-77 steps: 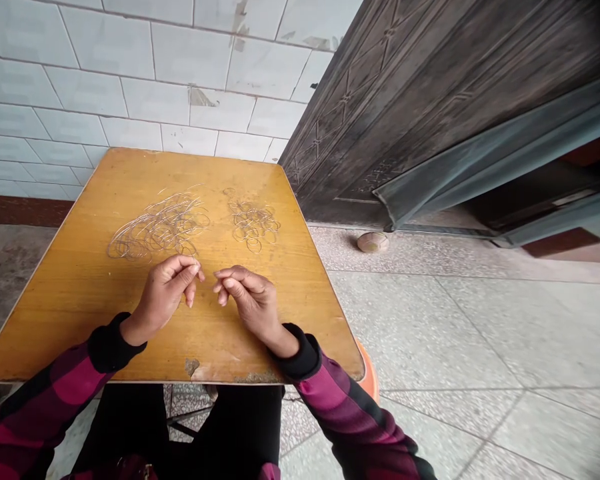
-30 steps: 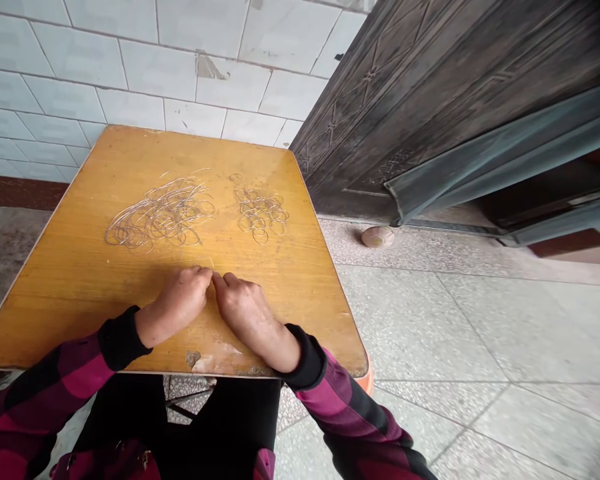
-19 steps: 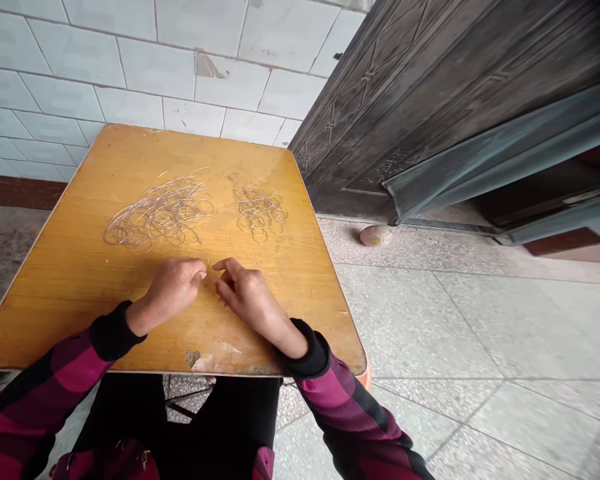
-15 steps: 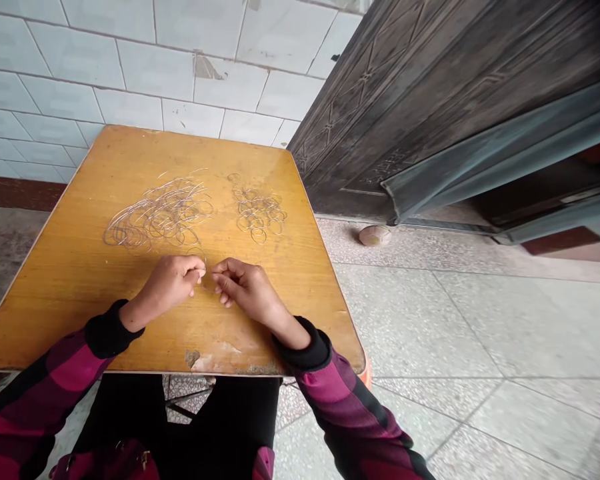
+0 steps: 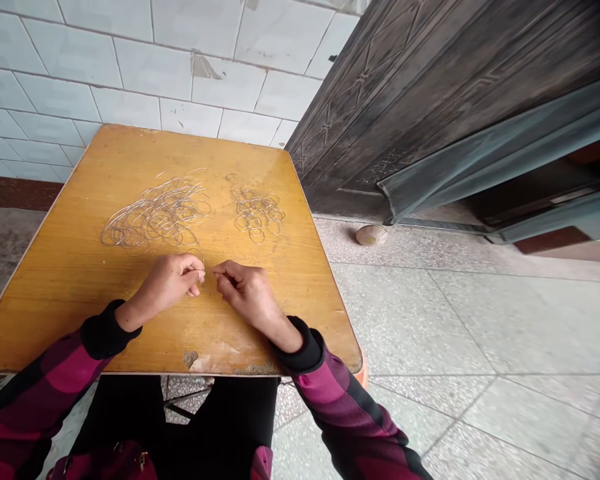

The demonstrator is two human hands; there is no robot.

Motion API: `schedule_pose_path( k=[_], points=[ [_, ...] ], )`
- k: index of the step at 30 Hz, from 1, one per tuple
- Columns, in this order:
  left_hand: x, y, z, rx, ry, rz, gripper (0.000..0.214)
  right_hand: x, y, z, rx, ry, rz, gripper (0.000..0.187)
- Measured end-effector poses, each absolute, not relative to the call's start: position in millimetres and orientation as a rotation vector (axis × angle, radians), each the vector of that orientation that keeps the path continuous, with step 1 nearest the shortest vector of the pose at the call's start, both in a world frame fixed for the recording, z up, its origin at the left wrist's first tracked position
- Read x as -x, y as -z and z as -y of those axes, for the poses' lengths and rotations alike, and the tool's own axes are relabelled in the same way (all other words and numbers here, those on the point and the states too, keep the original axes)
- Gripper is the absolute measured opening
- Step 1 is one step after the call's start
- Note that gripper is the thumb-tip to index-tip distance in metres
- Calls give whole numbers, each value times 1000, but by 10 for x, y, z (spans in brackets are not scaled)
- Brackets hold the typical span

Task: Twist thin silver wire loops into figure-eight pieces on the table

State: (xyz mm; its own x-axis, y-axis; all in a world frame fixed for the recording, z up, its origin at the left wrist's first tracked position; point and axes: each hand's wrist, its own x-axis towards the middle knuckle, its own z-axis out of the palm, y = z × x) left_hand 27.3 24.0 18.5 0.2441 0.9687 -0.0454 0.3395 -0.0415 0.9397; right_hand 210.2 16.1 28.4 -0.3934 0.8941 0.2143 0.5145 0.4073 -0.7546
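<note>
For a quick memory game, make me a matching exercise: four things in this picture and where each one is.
Things:
1. large wire tangle
2. small wire tangle
3. pale round object
4. left hand

Places:
A. on the floor by the door
B. right side of the table
C. near the table's front edge
D. left side of the table

Pairs: 1-D, 2-B, 3-A, 4-C

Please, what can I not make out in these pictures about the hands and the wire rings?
Head view:
Left hand and right hand: their own fingers hide what they pinch, if anything.
Wire rings: too thin and tangled to count.
Orange thing: the table hides most of it.
</note>
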Motion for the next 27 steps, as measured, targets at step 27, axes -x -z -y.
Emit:
schedule_pose_path(
  k=[27],
  points=[
    [-243,-137,-247,-1907,-840,-1317,18,-2083,-208,-166,1138,-1090,1949,20]
  ],
)
